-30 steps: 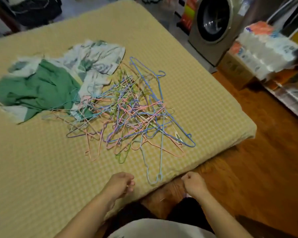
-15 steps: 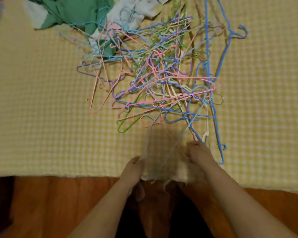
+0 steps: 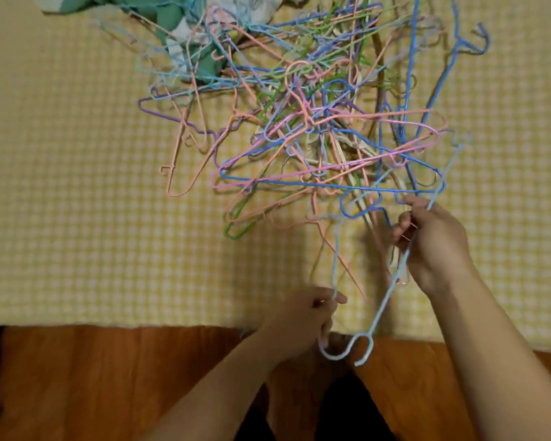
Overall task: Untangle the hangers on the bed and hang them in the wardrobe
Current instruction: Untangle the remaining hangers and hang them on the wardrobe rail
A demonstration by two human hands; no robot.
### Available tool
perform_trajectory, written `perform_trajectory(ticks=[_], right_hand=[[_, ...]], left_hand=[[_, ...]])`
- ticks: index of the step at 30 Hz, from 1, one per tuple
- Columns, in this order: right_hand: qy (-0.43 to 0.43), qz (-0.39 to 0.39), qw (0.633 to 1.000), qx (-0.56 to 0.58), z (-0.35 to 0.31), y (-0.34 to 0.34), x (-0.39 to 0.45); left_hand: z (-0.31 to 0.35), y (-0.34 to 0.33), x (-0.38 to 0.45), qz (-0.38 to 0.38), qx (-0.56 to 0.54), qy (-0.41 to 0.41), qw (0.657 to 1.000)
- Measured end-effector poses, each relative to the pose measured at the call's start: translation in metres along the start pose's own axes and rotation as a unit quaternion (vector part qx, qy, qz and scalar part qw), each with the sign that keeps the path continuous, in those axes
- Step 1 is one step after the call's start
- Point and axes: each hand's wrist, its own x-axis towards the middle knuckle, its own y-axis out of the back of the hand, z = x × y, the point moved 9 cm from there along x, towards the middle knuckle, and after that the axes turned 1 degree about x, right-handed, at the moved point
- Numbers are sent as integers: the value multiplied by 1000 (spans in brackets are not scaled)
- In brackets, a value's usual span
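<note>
Head view: left hand [image 3: 303, 316] pinching pale blue hanger [image 3: 385, 297] near its hook, at the bed [image 3: 77, 218] near edge; right hand [image 3: 433, 243] gripping its long arm, running away into the hanger tangle [image 3: 315, 122] mid-bed. Left hand nearer hook. No containers showing.

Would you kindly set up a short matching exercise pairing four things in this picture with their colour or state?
Things:
1. left hand
2. right hand
3. green cloth
4. bed cover

States:
A. lies partly under the hanger pile
B. yellow checked
C. grips the light blue hanger near its hook
D. grips the light blue hanger's long side

Pairs: 1-C, 2-D, 3-A, 4-B
</note>
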Motion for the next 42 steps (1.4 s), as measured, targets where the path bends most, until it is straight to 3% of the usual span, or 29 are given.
perform_trajectory(ticks=[5, 9, 14, 20, 24, 27, 31, 33, 36, 39, 42], right_hand=[[55, 40, 989, -128, -9, 1, -7], [89, 59, 945, -308, 5, -1, -7], [90, 69, 922, -370, 26, -11, -13], [58, 91, 943, -316, 40, -14, -30], [23, 87, 948, -304, 57, -11, -55], [-2, 63, 946, -318, 69, -11, -65], [-25, 31, 960, -277, 78, -22, -66], [-28, 99, 971, -217, 76, -3, -48], [-43, 189, 950, -246, 63, 43, -11], [-142, 127, 976, -104, 76, 41, 10], [-158, 73, 985, -1, 63, 29, 16]], left_hand=[[12, 26, -10, 48, 39, -8, 998], [16, 54, -40, 110, 66, -14, 992], [15, 72, -68, 119, 115, 5, 986], [-11, 91, -75, 66, 162, 76, 982], [-10, 106, -78, 54, 262, 102, 958], [-8, 133, -88, 96, 267, 140, 948], [18, 151, -97, 137, 359, 83, 920], [22, 155, -93, 132, 407, 79, 900], [22, 161, -89, 138, 414, 75, 897], [15, 157, -87, 121, 414, 70, 900], [2, 160, -87, 127, 376, 72, 915]])
